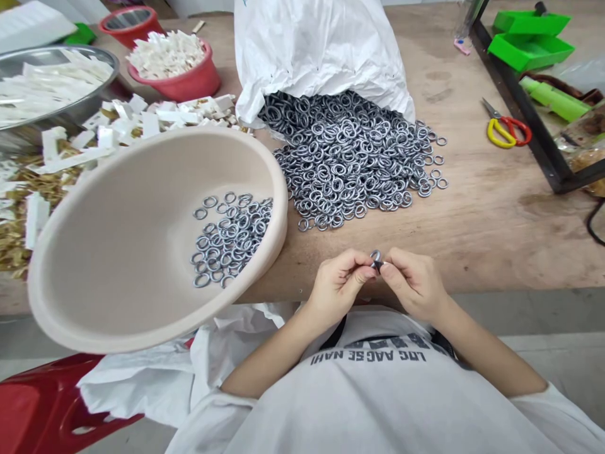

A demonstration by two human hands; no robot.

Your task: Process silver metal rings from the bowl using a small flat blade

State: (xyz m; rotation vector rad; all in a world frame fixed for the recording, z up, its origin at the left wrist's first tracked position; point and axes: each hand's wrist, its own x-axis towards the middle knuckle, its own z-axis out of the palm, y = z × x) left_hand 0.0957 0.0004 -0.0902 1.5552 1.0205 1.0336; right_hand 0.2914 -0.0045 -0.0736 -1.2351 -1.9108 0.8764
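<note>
Between my left hand [338,284] and my right hand [413,284], a small grey metal ring [375,258] is pinched by the fingertips of both, above the table's front edge. Directly beyond my hands, a large pile of grey metal rings [345,164] spills across the wooden table [472,252] from the mouth of a white woven sack [316,57]. To my left, a tilted beige bowl [118,252] holds a smaller heap of similar rings [231,239] against its far side. Neither hand touches the bowl or the pile.
Loose white pieces [142,123] and brass-coloured bits [28,214] lie at the left, near a steel basin [61,53] and a red bowl [189,88]. Yellow-and-red scissors [508,129] and green trays [529,41] are at the right. A red stool [47,403] stands at lower left.
</note>
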